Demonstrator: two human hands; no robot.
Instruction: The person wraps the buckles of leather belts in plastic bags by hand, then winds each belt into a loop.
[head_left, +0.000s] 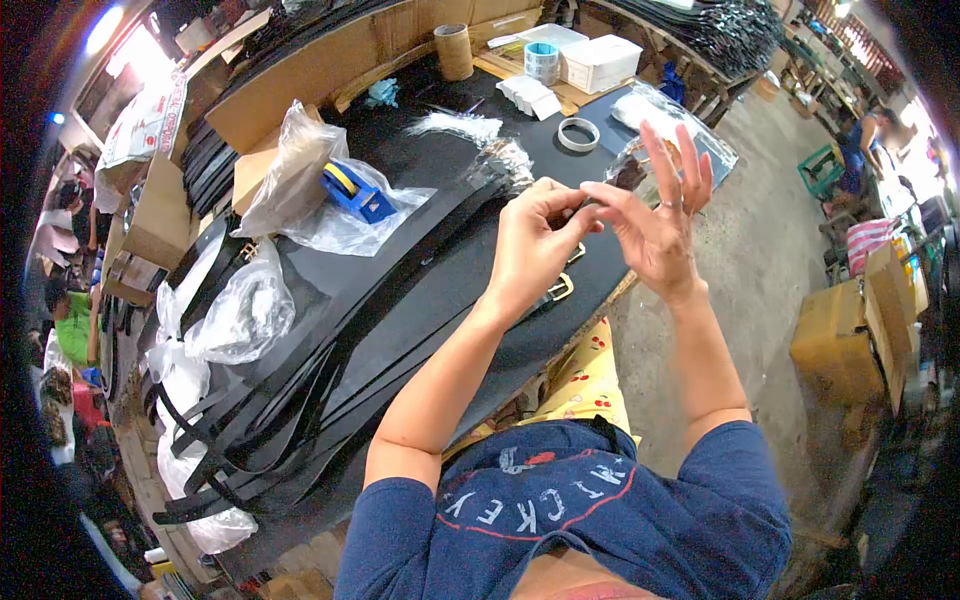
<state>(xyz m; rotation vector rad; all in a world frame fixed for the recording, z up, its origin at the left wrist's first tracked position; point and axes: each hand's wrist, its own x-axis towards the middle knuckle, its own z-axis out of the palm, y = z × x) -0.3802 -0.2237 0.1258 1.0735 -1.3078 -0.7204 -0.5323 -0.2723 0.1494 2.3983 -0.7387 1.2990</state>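
My left hand (535,240) pinches a small dark piece (575,211) between thumb and fingers, above the table's near edge. From the other side my right hand (655,235) meets it with thumb and index finger pressed on the same piece, its other fingers spread upward. The fingertips cover most of the piece, so its exact kind is hidden. Under my wrists, gold-coloured belt buckles (561,288) lie by the table edge. Long black belts (345,335) stretch in a bundle across the table to the lower left.
A blue tape dispenser (372,203) rests on clear plastic beside a plastic bag (292,165). A tape roll (578,135), white tags (528,97), a white box (600,64) and a cardboard tube (453,53) stand farther back. A carton (840,335) sits on the floor; another person (872,140) is beyond.
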